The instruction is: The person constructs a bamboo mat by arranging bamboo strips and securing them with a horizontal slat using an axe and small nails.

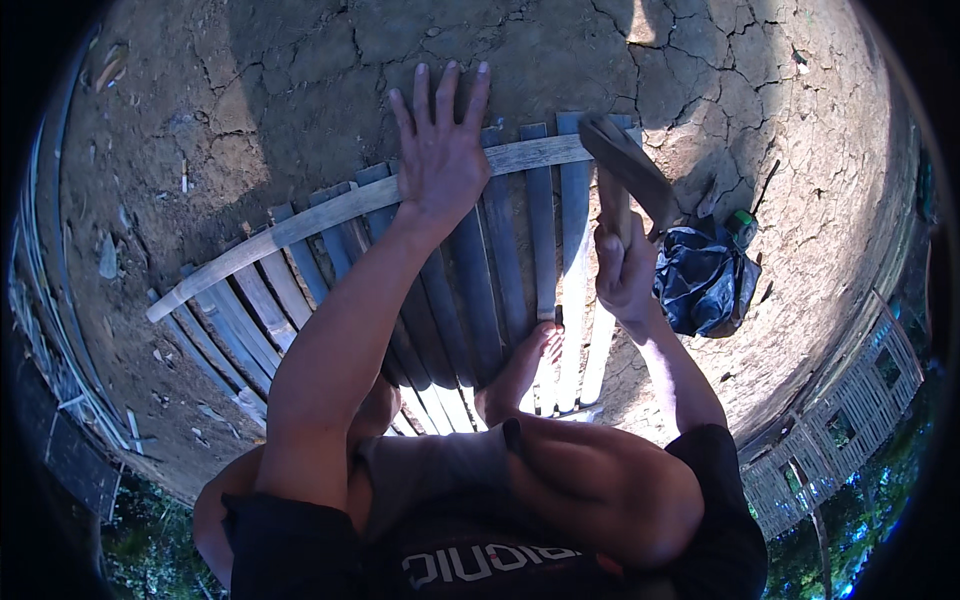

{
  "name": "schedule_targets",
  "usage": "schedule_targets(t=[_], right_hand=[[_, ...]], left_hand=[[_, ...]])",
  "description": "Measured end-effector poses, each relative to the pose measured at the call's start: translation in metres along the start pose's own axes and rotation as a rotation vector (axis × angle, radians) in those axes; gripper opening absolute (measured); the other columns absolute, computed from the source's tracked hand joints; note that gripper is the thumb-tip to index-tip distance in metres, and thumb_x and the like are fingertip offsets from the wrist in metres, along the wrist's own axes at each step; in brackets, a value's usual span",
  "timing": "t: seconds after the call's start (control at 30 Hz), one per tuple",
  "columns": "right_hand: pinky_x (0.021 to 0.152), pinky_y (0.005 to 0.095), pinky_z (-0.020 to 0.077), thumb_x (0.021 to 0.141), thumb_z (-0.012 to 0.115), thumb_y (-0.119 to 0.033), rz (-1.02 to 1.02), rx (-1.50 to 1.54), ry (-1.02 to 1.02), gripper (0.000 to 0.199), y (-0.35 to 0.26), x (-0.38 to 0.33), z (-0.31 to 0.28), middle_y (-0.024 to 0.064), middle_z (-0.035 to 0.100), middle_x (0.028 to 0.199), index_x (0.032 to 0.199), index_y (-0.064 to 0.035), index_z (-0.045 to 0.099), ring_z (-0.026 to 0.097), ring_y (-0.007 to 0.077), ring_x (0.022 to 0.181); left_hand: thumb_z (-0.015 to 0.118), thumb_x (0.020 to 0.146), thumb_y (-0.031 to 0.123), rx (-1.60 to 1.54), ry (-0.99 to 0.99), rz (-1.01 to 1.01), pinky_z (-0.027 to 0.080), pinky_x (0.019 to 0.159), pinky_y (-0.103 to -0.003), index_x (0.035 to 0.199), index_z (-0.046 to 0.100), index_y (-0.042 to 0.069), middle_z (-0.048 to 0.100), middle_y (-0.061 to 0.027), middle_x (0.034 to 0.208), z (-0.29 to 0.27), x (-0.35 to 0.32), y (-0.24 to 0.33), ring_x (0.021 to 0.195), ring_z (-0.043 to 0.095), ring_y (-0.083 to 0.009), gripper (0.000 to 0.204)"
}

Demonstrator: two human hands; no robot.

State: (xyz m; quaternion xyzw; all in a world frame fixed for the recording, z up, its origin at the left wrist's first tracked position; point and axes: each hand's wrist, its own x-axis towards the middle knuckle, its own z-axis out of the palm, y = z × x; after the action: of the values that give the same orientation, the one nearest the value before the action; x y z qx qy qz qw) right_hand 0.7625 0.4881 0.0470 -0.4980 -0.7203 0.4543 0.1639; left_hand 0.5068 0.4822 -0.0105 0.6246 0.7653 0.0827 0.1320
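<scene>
My left hand (440, 160) lies palm down with fingers spread across a pale crosswise bamboo strip (335, 210). Beneath that strip, several grey slats (490, 250) run side by side toward me, forming a flat panel on the ground. My right hand (627, 275) is closed around the wooden handle of a hammer (630, 165). Its long dark head, slightly smeared by motion, appears over the right end of the crosswise strip; whether it touches cannot be told. My bare foot (525, 365) rests on the slats.
A black plastic bag (705, 280) sits on the cracked earth right of the panel, with a green can-like object (741, 228) beside it. Long thin strips (60, 300) lie at the far left. A woven bamboo fence (840, 430) stands at the lower right.
</scene>
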Motion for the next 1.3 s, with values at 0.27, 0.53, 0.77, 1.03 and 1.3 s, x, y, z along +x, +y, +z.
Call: schedule_targets(t=[0.27, 0.53, 0.77, 1.03, 1.3], right_hand=[[0.051, 0.0408, 0.0438, 0.102, 0.053, -0.029, 0.03, -0.114, -0.077, 0.031, -0.005, 0.014, 0.0, 0.0201, 0.059, 0.065, 0.115, -0.0008, 0.053, 0.063, 0.0354, 0.057], [0.05, 0.0395, 0.0414, 0.104, 0.047, -0.027, 0.17, -0.081, -0.091, 0.029, 0.0, 0.005, -0.004, 0.0201, 0.055, 0.061, 0.108, 0.0011, 0.053, 0.058, 0.0339, 0.053], [0.054, 0.0448, 0.0467, 0.104, 0.049, -0.034, 0.181, -0.247, -0.167, 0.035, 0.004, -0.001, 0.011, 0.0229, 0.057, 0.061, 0.104, 0.0011, 0.053, 0.063, 0.0401, 0.059], [0.047, 0.0254, 0.0301, 0.106, 0.041, -0.039, 0.025, -0.24, -0.126, 0.041, 0.017, -0.008, 0.017, -0.003, 0.046, 0.063, 0.092, -0.0015, 0.049, 0.041, 0.0079, 0.051], [0.055, 0.047, 0.0468, 0.103, 0.052, -0.029, 0.206, -0.184, -0.096, 0.029, -0.003, -0.014, 0.02, 0.0234, 0.061, 0.068, 0.101, -0.0001, 0.053, 0.065, 0.0445, 0.065]], left_hand=[[0.059, 0.082, 0.01, -0.02, 0.009, 0.006, 0.009, 0.118, -0.066, 0.157, 0.024, 0.017, 0.029, -0.0191, 0.155, 0.0, 0.001, 0.002, 0.148, 0.016, -0.0444, 0.084], [0.059, 0.081, 0.01, -0.025, 0.018, 0.013, 0.01, 0.118, -0.066, 0.157, 0.024, 0.016, 0.03, -0.0191, 0.154, -0.001, -0.001, 0.004, 0.147, 0.017, -0.0447, 0.085], [0.058, 0.08, 0.008, -0.045, 0.026, 0.006, 0.008, 0.119, -0.065, 0.157, 0.024, 0.016, 0.03, -0.0193, 0.154, -0.001, 0.0, 0.002, 0.147, 0.017, -0.0449, 0.084], [0.057, 0.08, 0.007, -0.06, 0.078, 0.016, 0.009, 0.119, -0.065, 0.157, 0.024, 0.015, 0.032, -0.0192, 0.152, 0.0, 0.009, 0.003, 0.147, 0.018, -0.0448, 0.084], [0.058, 0.081, 0.004, -0.065, 0.092, 0.017, 0.011, 0.121, -0.061, 0.157, 0.024, 0.014, 0.034, -0.0184, 0.15, -0.002, 0.002, 0.005, 0.146, 0.021, -0.0434, 0.083]])
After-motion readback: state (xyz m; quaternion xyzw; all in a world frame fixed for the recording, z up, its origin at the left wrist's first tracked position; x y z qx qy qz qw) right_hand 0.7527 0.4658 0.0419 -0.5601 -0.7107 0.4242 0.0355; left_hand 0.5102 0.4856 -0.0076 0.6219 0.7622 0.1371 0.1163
